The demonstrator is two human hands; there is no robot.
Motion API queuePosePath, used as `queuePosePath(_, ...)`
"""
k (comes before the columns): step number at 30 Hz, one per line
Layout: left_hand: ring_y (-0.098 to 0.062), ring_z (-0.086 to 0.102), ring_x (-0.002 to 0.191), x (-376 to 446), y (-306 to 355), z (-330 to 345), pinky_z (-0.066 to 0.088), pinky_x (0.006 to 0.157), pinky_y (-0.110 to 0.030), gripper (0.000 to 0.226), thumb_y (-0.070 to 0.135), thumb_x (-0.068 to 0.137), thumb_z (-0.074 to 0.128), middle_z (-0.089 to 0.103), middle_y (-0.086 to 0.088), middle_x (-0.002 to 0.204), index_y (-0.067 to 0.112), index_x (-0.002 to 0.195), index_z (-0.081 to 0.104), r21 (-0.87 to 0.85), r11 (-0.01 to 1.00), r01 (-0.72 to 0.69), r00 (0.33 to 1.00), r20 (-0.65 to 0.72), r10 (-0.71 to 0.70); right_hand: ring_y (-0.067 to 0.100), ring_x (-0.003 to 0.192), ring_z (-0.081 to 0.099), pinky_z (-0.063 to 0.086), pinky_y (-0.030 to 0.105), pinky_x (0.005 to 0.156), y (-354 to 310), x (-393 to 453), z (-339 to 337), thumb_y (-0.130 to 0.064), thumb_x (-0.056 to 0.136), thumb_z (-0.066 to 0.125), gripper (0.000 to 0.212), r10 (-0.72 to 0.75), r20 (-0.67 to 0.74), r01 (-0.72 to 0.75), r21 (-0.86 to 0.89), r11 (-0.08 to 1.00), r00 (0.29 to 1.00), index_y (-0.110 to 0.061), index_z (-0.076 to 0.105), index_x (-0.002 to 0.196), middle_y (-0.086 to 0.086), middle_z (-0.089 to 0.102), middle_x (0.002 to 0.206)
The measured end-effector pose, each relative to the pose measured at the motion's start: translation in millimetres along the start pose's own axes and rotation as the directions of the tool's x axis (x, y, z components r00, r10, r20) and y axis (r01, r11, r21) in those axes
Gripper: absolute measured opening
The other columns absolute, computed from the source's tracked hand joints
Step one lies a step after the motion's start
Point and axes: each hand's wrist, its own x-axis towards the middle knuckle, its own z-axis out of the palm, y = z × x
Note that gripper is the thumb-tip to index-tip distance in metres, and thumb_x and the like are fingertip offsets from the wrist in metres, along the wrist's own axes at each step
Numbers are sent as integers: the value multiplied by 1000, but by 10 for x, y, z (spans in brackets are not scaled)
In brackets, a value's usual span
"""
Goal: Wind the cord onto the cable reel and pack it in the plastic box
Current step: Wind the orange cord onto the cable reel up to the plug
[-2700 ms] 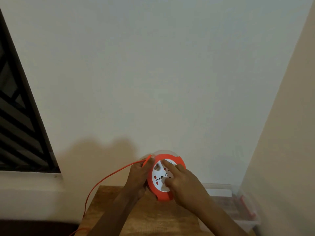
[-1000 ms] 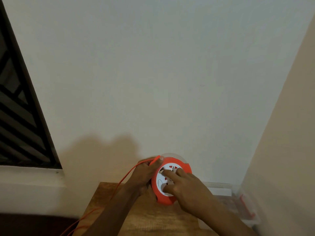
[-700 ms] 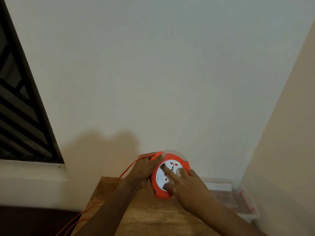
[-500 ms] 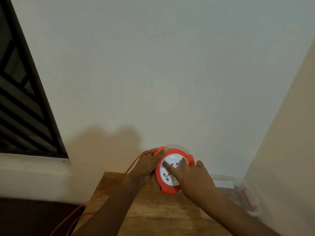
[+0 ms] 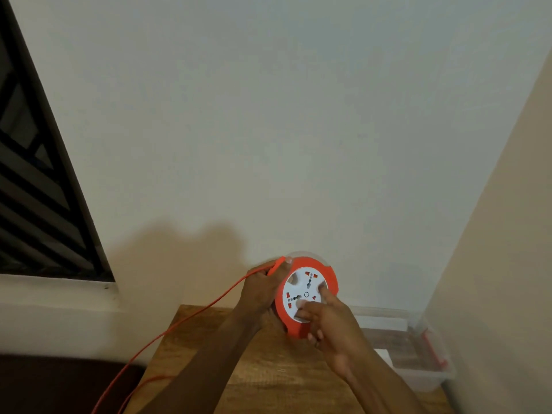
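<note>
Gripping cable reel (image 5: 307, 294) above table (image 5: 268, 377): left hand (image 5: 263, 291) closed round rim, cord (image 5: 191, 318) trailing left; right hand (image 5: 334, 330) fingertips pressing white face. Plastic box (image 5: 418, 354) right of reel.

Single view from my head, angled forward and down, close over my hands, facing the wall (image 5: 283, 115)

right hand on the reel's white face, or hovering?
Touching. The head view shows the right hand with its fingers pressed flat on the white socket face of the cable reel, no gap visible.
</note>
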Motion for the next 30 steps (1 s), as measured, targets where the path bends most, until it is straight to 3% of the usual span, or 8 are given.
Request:
queuePosePath(2, -33, 81, 77, -26, 20, -1, 67, 66, -40, 38, 56, 75, 77, 83, -11, 89, 21, 88, 81, -33, 999, 15, 999, 39, -14, 10, 53, 59, 50, 27, 51, 23, -28, 7, -21, 84, 72, 75, -50, -7, 49, -112, 993, 999, -30, 33, 148, 7, 65, 120)
queuePosePath(4, -30, 81, 75, -38, 23, -11, 63, 58, -31, 38, 57, 72, 77, 83, -11, 90, 22, 87, 81, -60, 998, 34, 997, 70, -29, 12, 82, 64, 52, 20, 60, 24, -40, -30, -31, 82, 74, 71, -229, -36, 187, -460, 868, 973, -25, 38, 144, 0, 59, 131)
queuePosePath(8, -31, 81, 78, -22, 53, -31, 65, 63, -34, 50, 59, 68, 77, 83, -11, 94, 19, 97, 79, -59, 998, 30, 995, 94, -25, 15, 95, 67, 55, 24, 77, 16, -38, -192, -30, 81, 73, 32, -678, 272, 478, -868, 133, 683, -24, 66, 111, -2, 70, 115)
queuePosePath(12, -35, 81, 86, -12, 75, -54, 66, 68, -39, 51, 63, 70, 81, 83, -12, 100, 22, 101, 80, -35, 999, 31, 988, 151, -25, 31, 117, 55, 56, 45, 87, -58, 36, -250, -20, 75, 80, 31, -445, 678, 556, -735, -389, 585, -22, 73, 105, 6, 46, 147)
queuePosePath(16, -35, 80, 88, -13, 80, -54, 66, 73, -41, 43, 63, 74, 80, 83, -10, 102, 27, 98, 81, 31, 999, 29, 980, 194, -34, 38, 134, 35, 35, 54, 108, -100, 101, -278, -21, 89, 67, 42, -283, 718, 526, -672, -522, 636, -24, 58, 130, 9, 21, 159)
queuePosePath(22, -33, 81, 85, 18, 106, -75, 66, 72, -39, 47, 53, 78, 76, 83, -10, 99, 15, 106, 77, 75, 997, 18, 981, 191, -33, 45, 130, 41, 28, 58, 109, -138, 85, -196, -28, 95, 57, 64, -213, 641, 450, -702, -552, 738, -36, 23, 148, 22, 13, 158)
queuePosePath(25, -31, 81, 84, 29, 58, -64, 67, 76, -41, 34, 46, 90, 72, 83, -8, 97, 16, 105, 77, 114, 992, 49, 983, 172, -69, 40, 132, 41, 34, 50, 108, -168, 89, -180, -38, 96, 51, 72, -184, 525, 397, -792, -464, 831, -38, 3, 151, 19, 19, 157)
queuePosePath(30, -35, 80, 91, 24, 21, -42, 65, 86, -50, 49, 55, 81, 74, 83, -10, 102, 15, 110, 76, 64, 993, 98, 981, 161, -107, 36, 124, 50, 40, 47, 104, -173, 130, -148, -44, 96, 45, 70, -237, 505, 362, -810, -461, 830, -30, 6, 152, 18, 41, 145)
